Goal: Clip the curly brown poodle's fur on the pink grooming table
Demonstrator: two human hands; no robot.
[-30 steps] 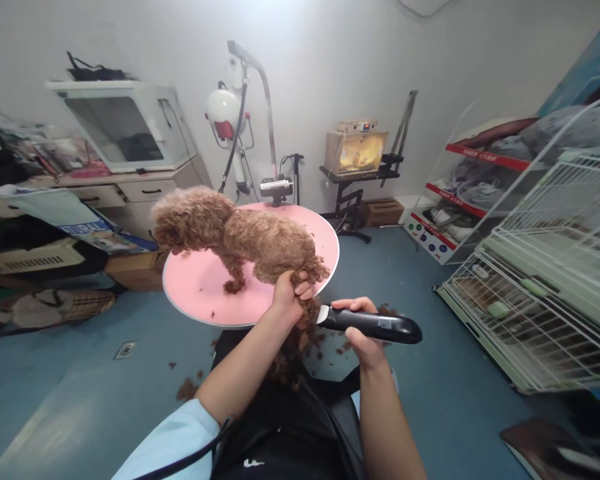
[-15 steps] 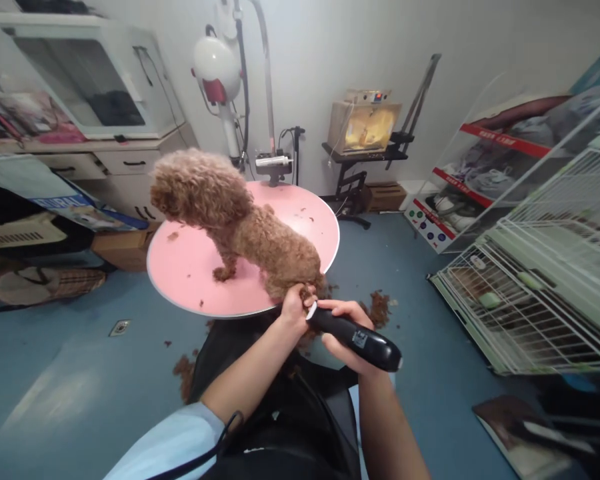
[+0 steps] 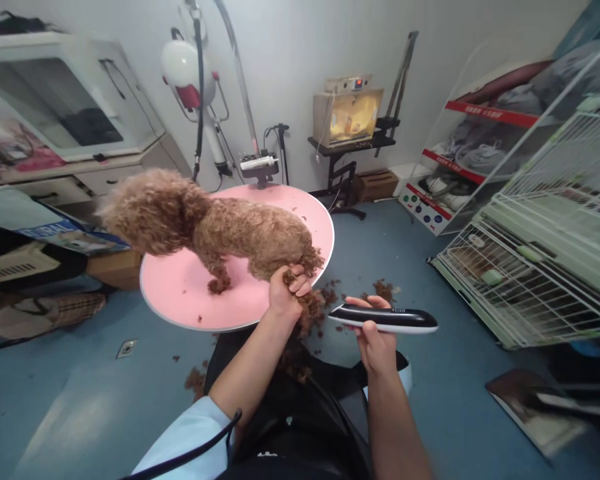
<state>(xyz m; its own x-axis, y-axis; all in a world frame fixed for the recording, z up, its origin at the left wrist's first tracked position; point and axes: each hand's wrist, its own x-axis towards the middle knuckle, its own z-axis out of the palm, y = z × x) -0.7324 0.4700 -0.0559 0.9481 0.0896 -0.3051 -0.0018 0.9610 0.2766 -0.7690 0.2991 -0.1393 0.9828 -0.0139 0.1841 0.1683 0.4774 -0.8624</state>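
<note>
A curly brown dog (image 3: 250, 233) stands on a round pink grooming table (image 3: 175, 300), its head toward the left. My left hand (image 3: 286, 293) is closed around the dog's near hind leg at the table's front edge. Which part of the leg lies inside the fingers is partly hidden. My right hand (image 3: 377, 340) grips a black and white hair clipper (image 3: 385, 317), held level to the right of the dog. The clipper's head points left and stands apart from the coat.
Brown hair clippings (image 3: 383, 290) lie on the blue floor (image 3: 95, 400). A white dryer (image 3: 187, 70) stands behind the table. Wire cages (image 3: 520, 280) rise at the right, near a dustpan (image 3: 535, 407). A lit glass-fronted box (image 3: 350, 117) sits on a black stand.
My right hand has drawn the clipper rightward, away from the hind leg, and turned it level. The dog's head has moved left and lower. My left hand keeps hold of the leg.
</note>
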